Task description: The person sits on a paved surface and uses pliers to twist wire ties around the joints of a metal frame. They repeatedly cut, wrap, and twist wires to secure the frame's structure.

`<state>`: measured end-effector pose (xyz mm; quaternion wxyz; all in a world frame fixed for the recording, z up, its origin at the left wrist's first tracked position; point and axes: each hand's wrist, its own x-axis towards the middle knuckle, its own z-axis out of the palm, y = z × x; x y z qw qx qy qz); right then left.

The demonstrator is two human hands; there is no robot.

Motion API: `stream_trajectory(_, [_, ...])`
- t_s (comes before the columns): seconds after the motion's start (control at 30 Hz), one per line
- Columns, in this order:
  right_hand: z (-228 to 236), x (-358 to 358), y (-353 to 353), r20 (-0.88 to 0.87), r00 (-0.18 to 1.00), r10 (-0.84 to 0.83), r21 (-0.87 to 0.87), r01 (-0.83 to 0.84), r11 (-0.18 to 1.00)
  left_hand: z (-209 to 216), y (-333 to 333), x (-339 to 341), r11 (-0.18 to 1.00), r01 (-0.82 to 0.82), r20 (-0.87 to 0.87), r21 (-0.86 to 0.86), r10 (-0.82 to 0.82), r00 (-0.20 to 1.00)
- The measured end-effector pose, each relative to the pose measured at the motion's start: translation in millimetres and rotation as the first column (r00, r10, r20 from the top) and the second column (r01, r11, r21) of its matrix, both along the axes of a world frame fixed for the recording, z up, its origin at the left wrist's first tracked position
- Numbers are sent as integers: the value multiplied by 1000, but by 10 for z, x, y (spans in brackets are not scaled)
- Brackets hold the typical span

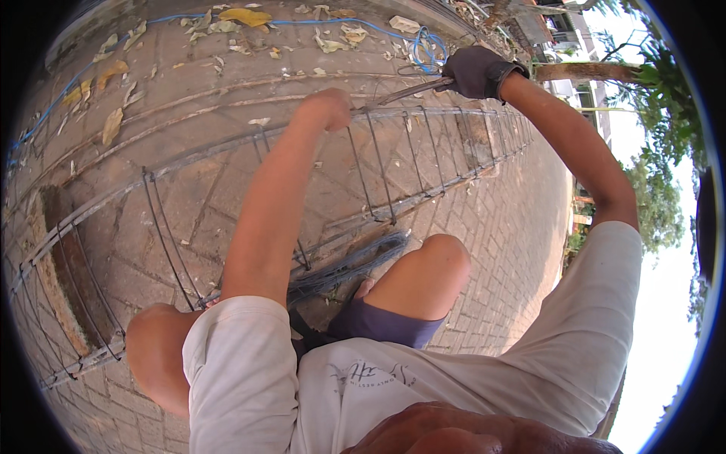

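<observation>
A long cage of steel bars [227,145] with several thin cross ties runs from the lower left to the upper right. My right hand [475,72], in a dark glove, is closed round the handles of a pair of pincers [411,91]. The tool's slim head points left along the cage's far bar, close to my left hand. My left hand [330,108] is bare, its fingers curled shut at that same bar; whatever they hold is hidden. Between my knees and the cage lies a bundle of thin dark tie wire [352,265].
Rough blocks prop the cage, one block [57,272] at the left and another block [476,140] farther right. A blue cord [302,22] crosses the paving [491,242] at the far side, among dry leaves [246,16]. A tree trunk [586,72] stands beyond my right hand.
</observation>
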<state>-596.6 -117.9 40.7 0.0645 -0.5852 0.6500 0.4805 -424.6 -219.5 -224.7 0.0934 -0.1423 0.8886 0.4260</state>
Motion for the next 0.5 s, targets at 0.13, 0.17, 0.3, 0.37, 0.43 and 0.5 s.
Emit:
stream_trajectory(0.13, [-130,-345,168,111,994,12,-89,-2,996,-14,5,31,998,-24,43,58,22,999])
stream_trajectory(0.17, [-181,-421,192,100,995,4,-83,4,997,-13,2,35,998,-20,36,56,18,999])
stream_trajectory(0.3, [-335,-559,231,178,982,62,-136,-38,990,-12,-6,80,992,-56,1,116,56,998])
stream_trajectory(0.37, [-327,-517,191,172,983,64,-146,-39,989,-2,-13,83,992,-62,-10,106,63,998])
stream_trajectory(0.43, [-263,-420,81,84,995,48,-105,-39,994,10,-21,65,999,-22,6,50,22,1000])
stream_trajectory(0.5, [-146,-312,-35,34,999,31,-93,-28,995,19,-22,36,999,3,53,35,-5,999])
